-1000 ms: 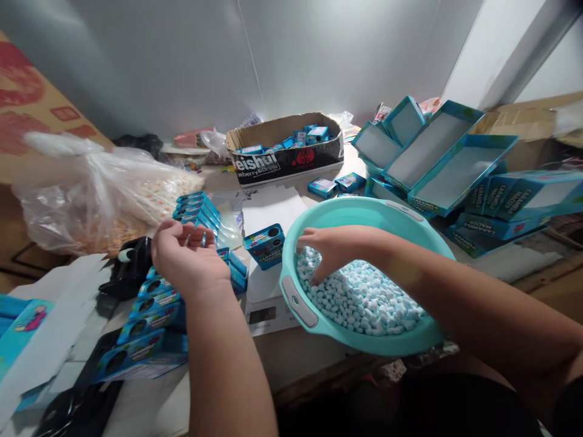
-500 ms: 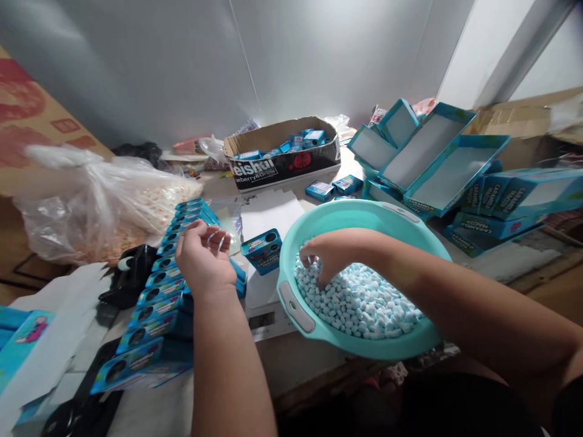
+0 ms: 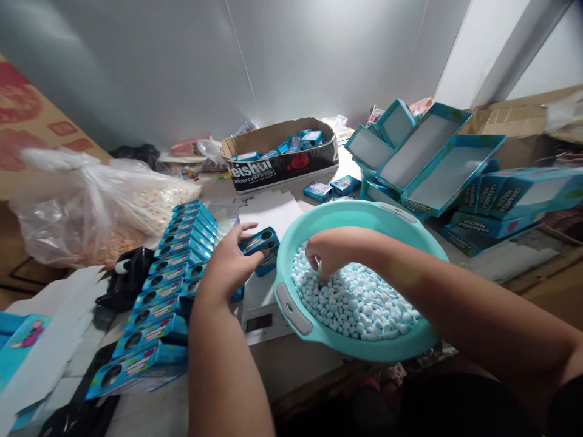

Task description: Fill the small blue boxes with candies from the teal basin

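My left hand (image 3: pixel 232 258) is at a small blue candy box (image 3: pixel 268 247) that stands on the white digital scale (image 3: pixel 268 328). Its fingers are apart, the thumb across the near face of the box and the other fingers at its far left side; a firm grip does not show. Inside the turquoise basin (image 3: pixel 359 212), my right hand (image 3: pixel 330 255) is curled, fingertips down among pale blue and white candies (image 3: pixel 364 303). The fingers look closed on some of these candies, though the tips are partly hidden.
A long row of blue boxes (image 3: pixel 155 297) runs along the left, beside a black tape dispenser (image 3: pixel 125 279). Behind stands a cut carton (image 3: pixel 282 170) holding small boxes. Blue display trays (image 3: pixel 450 173) are piled at right. A clear plastic bag (image 3: pixel 104 206) lies at far left.
My left hand has moved right, from above the row of boxes to the box on the scale, its thumb now over that box. My right hand stays in the candies, with its fingers drawn closer together.
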Demonstrator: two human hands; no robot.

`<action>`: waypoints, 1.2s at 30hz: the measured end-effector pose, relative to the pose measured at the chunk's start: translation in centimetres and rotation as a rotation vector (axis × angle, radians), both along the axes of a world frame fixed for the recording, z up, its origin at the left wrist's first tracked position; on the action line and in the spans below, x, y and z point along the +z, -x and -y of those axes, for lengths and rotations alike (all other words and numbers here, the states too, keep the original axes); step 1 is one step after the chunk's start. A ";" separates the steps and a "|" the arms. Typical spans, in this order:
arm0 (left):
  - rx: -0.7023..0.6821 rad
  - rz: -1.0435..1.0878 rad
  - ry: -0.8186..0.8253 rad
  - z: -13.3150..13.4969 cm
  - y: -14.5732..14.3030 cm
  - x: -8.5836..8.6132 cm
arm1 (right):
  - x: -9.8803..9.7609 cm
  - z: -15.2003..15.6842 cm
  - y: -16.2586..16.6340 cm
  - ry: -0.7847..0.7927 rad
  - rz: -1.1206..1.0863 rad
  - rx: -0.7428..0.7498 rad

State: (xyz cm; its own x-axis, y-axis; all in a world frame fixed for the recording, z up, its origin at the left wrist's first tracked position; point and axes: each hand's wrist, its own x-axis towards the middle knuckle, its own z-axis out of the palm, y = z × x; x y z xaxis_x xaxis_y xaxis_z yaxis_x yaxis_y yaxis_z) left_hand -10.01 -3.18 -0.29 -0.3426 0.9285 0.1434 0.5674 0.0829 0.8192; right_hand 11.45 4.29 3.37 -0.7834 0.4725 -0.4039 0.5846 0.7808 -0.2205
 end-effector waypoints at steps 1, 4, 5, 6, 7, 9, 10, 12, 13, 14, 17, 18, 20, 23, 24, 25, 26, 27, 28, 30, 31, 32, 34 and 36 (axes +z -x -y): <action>0.058 -0.009 -0.064 -0.1 -0.3 0.1 | 0.1 0.0 0.0 -0.014 0.013 -0.011; 0.177 0.061 -0.349 -0.3 -1.7 0.9 | 0.3 -0.5 -0.3 -0.041 0.051 -0.080; 0.176 0.101 -0.453 -0.2 -2.4 1.3 | 0.3 -0.8 -0.5 -0.044 0.041 -0.104; 0.158 0.140 -0.548 0.0 -3.0 1.7 | 0.4 -1.1 -0.6 -0.047 0.014 -0.126; 0.132 0.178 -0.628 0.2 -3.7 2.0 | 0.4 -1.6 -0.8 -0.056 -0.023 -0.147; 0.073 0.257 -0.714 0.7 -5.2 2.6 | 0.5 -2.7 -1.2 -0.092 -0.117 -0.197; 0.045 0.295 -0.717 0.8 -5.9 2.7 | 0.6 -3.2 -1.5 -0.119 -0.174 -0.228; -0.032 0.352 -0.647 1.0 -7.1 2.5 | 0.7 -4.3 -2.0 -0.182 -0.270 -0.306; -0.079 0.364 -0.588 0.9 -7.6 2.2 | 0.7 -4.7 -2.2 -0.216 -0.313 -0.343; -0.125 0.367 -0.524 0.8 -8.1 2.0 | 0.8 -5.1 -2.5 -0.245 -0.357 -0.370; -0.211 0.349 -0.368 0.1 -8.9 1.1 | 1.1 -6.0 -3.2 -0.279 -0.533 -0.418; -0.213 0.335 -0.330 -0.2 -9.0 0.9 | 1.1 -6.2 -3.4 -0.279 -0.602 -0.438; -0.184 0.316 -0.266 -0.6 -9.0 0.6 | 1.3 -6.3 -3.6 -0.271 -0.727 -0.494; -0.119 0.347 -0.193 -1.1 -8.7 0.5 | 1.4 -6.2 -3.5 -0.183 -0.878 -0.549; -0.102 0.361 -0.179 -1.2 -8.6 0.4 | 1.4 -6.1 -3.4 -0.140 -0.910 -0.543; -0.091 0.370 -0.170 -1.2 -8.6 0.4 | 1.4 -5.9 -3.2 -0.102 -0.930 -0.533; -0.085 0.373 -0.165 -1.3 -8.5 0.3 | 1.4 -5.7 -3.1 -0.074 -0.940 -0.519; -0.085 0.373 -0.166 -1.3 -8.5 0.3 | 1.4 -5.5 -2.9 -0.057 -0.941 -0.502; -0.091 0.372 -0.170 -1.4 -8.5 0.2 | 1.4 -5.4 -2.7 -0.047 -0.936 -0.484; -0.111 0.369 -0.180 -1.5 -8.5 0.1 | 1.5 -5.0 -2.4 -0.036 -0.918 -0.447; -0.116 0.365 -0.183 -1.5 -8.5 0.0 | 1.5 -4.8 -2.3 -0.035 -0.909 -0.425; -0.118 0.361 -0.184 -1.5 -8.5 -0.1 | 1.6 -4.7 -2.2 -0.040 -0.901 -0.403; -0.119 0.354 -0.189 -1.6 -8.4 -0.2 | 1.7 -4.5 -2.2 -0.056 -0.889 -0.366; -0.123 0.344 -0.196 -1.6 -8.4 -0.3 | 1.9 -4.3 -2.2 -0.062 -0.887 -0.339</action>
